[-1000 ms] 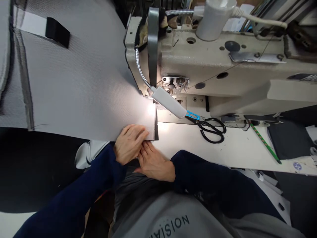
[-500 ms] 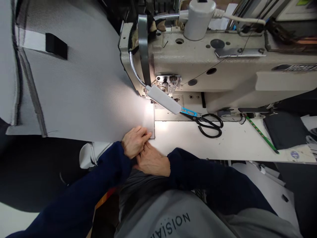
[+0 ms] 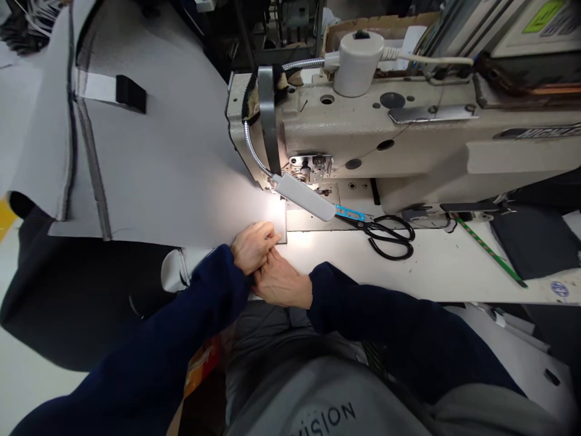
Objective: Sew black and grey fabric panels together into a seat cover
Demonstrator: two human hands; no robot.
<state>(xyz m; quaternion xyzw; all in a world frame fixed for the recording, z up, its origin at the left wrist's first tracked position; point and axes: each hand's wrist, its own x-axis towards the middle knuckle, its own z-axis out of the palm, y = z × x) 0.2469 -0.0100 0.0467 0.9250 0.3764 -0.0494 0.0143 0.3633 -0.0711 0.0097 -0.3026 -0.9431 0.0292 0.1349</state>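
A large light-grey fabric panel (image 3: 181, 175) lies left of the sewing machine (image 3: 417, 145), its right edge running under the machine's head. My left hand (image 3: 254, 245) is closed on the panel's near edge by the corner, thumb and index finger pressed together. Close against it, my right hand (image 3: 282, 280) has its fingers bent at the same edge, the tips partly hidden by the left hand. A lit grey lamp (image 3: 305, 197) shines on the cloth and covers part of the needle area. On the panel are a dark grey strip (image 3: 94, 169) and a black tab (image 3: 131, 94).
Black-handled scissors (image 3: 390, 236) lie on the white table (image 3: 345, 260), right of my hands. Farther right are a green stick (image 3: 490, 249) and folded dark cloth (image 3: 535, 236). Black material (image 3: 82, 297) hangs below the panel at the left.
The panel's near edge and both hands have come closer to the machine's needle area. My view has shifted, so the machine sits lower in it. Both hands keep their grip.
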